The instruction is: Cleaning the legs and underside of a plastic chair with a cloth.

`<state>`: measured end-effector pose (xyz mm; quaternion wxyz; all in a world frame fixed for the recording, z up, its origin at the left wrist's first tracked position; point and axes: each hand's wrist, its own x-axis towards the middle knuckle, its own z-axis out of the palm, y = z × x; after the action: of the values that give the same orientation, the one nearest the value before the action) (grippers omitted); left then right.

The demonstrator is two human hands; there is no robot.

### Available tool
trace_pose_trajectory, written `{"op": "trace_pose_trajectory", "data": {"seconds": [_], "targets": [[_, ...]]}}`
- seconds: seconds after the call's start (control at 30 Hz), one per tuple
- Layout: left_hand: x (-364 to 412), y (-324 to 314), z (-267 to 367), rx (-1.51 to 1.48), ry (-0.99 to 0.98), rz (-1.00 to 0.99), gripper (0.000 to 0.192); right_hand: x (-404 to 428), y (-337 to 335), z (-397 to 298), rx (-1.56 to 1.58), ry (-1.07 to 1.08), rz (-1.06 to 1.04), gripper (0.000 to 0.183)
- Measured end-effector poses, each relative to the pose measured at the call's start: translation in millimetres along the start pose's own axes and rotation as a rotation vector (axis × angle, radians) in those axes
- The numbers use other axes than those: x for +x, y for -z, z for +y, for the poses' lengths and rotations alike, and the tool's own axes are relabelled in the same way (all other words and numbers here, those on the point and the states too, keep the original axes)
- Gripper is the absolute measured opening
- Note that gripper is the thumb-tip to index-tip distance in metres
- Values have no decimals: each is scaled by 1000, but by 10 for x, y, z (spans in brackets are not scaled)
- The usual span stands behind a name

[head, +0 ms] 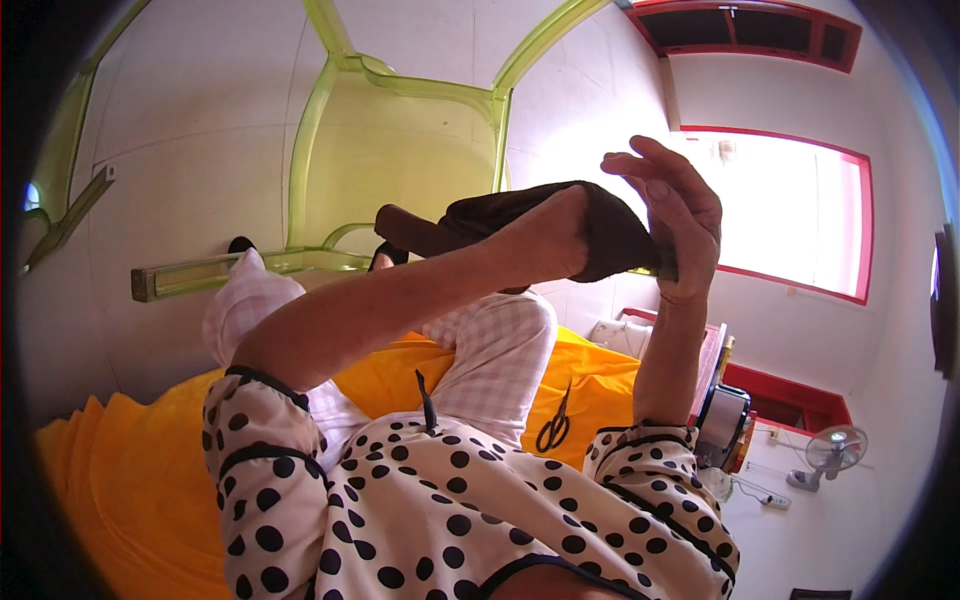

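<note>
My left forearm crosses the view, and my left hand (pixel 613 236) is covered by dark brown, thin cloth, so its fingers are hidden. This cloth (pixel 517 201) looks like a sock or stocking; a lighter brown strip (pixel 420 232) sticks out behind the forearm. Beside the cloth's right end rises my right hand (pixel 679 202), fingers apart and curved, the base of its palm against or just next to the fabric. Black-handled scissors (pixel 555 429) lie on the orange bedspread (pixel 592 367) by my thigh, which is in checked trousers (pixel 491 352).
A translucent green plastic chair (pixel 397 150) stands on the pale floor (pixel 187 150) before me, its leg running close past my knees. To the right are a bright red-framed window (pixel 780 217), a stand with a grey appliance (pixel 724 420), and a small fan (pixel 836 450).
</note>
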<state>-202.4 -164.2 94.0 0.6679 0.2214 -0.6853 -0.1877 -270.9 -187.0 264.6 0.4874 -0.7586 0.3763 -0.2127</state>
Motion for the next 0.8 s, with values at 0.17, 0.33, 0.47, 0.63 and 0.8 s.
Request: {"op": "trace_pose_trajectory", "data": {"seconds": [0.17, 0.33, 0.47, 0.63, 0.8], "targets": [[103, 320, 237, -719, 629, 0, 17, 8, -2, 27, -17, -2, -12, 35], [-9, 88, 40, -731, 570, 13, 16, 16, 5, 29, 22, 2, -32, 35], [-6, 73, 273, -585, 511, 71, 16, 32, -33, 3, -5, 14, -21, 34], [64, 303, 484, -586, 671, 119, 22, 33, -33, 37, 42, 17, -33, 34], [164, 446, 438, -692, 628, 11, 25, -10, 21, 25, 53, 8, -18, 34]]}}
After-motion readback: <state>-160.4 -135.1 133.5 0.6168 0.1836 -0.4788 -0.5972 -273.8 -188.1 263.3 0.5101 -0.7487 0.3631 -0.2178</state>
